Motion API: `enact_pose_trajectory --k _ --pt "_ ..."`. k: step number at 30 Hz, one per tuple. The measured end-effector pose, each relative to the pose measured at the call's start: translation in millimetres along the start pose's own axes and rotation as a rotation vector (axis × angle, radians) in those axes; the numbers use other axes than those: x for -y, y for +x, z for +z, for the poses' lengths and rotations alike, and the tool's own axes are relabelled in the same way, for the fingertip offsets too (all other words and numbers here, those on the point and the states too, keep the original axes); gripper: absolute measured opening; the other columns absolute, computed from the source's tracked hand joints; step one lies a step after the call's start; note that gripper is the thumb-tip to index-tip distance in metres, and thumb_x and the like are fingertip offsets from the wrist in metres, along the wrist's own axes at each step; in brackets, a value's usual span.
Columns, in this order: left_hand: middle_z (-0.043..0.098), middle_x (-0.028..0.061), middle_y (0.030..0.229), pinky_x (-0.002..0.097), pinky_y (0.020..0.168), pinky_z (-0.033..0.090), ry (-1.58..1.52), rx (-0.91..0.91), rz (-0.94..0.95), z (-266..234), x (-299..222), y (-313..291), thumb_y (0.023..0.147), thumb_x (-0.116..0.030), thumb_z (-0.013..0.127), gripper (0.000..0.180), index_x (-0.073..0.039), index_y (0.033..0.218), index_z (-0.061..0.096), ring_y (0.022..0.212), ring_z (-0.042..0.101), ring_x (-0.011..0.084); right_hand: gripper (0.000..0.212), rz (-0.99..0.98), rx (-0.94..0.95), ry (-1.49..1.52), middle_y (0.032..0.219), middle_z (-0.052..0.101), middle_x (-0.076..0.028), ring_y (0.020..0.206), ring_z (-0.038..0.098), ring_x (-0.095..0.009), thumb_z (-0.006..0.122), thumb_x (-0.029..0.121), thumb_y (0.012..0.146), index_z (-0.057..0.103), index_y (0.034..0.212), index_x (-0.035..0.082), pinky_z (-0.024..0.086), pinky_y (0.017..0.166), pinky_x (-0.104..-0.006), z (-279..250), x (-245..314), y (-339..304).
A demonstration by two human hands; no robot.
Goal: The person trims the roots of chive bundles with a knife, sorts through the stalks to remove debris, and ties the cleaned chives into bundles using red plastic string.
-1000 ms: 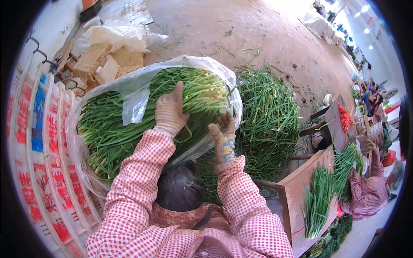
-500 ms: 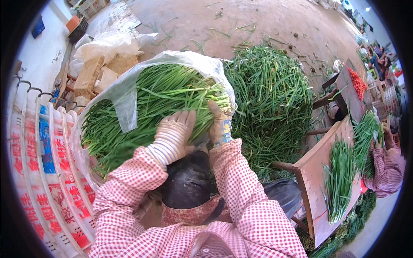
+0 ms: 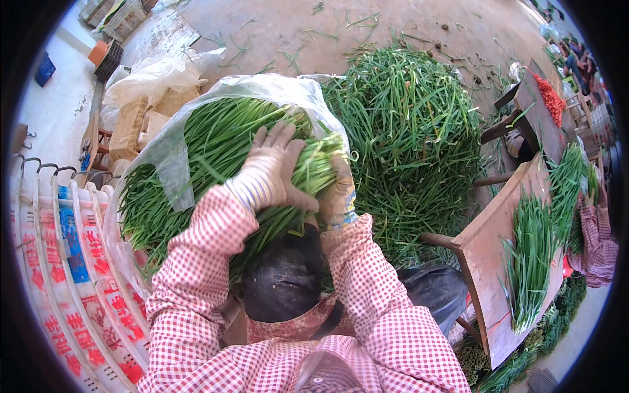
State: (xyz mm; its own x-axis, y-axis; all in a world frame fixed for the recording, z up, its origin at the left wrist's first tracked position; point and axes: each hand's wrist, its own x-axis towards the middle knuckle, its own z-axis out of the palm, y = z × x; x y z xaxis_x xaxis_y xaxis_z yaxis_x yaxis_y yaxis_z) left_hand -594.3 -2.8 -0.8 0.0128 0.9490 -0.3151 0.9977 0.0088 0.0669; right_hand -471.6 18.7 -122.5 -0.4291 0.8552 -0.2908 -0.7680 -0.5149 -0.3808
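A big heap of green chives (image 3: 226, 134) fills a clear plastic bag (image 3: 171, 167) in front of me, pale stem ends to the right. My left hand (image 3: 270, 170), in a striped pale glove, lies on top of the chives with fingers spread and thumb stretched right. Against the stem ends rests my right hand (image 3: 339, 196), in a patterned glove, its fingers extended upward beside them. Part of its fingers is hidden by the stems. Below the bag shows my dark-covered knee (image 3: 278, 278).
A tall loose pile of chives (image 3: 406, 144) lies right of the bag. Chive bundles (image 3: 529, 252) lie on a wooden bench (image 3: 485, 262), near another person's sleeve (image 3: 599, 242). White plastic crates (image 3: 78, 262) with red markings stand left. Cardboard (image 3: 131, 128) lies beyond.
My left hand has moved up and right across the chives, its fingers spreading wider. My right hand stays at the stem ends, slightly lower. The view has shifted a little.
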Motion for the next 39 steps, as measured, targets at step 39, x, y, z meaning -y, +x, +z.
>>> enact_pose_trajectory --k 39 --pt "0.062 0.0155 0.111 0.0328 0.091 0.045 -1.266 -0.236 0.111 28 -34 -83 0.087 -0.03 0.067 0.046 -0.005 0.123 0.055 0.104 0.059 0.0236 0.032 -0.199 0.178 -0.228 0.1 0.061 -0.009 0.089 0.06 -0.019 0.065 0.003 0.084 0.052 0.113 0.008 0.052 0.082 -0.0351 -11 43 -56"
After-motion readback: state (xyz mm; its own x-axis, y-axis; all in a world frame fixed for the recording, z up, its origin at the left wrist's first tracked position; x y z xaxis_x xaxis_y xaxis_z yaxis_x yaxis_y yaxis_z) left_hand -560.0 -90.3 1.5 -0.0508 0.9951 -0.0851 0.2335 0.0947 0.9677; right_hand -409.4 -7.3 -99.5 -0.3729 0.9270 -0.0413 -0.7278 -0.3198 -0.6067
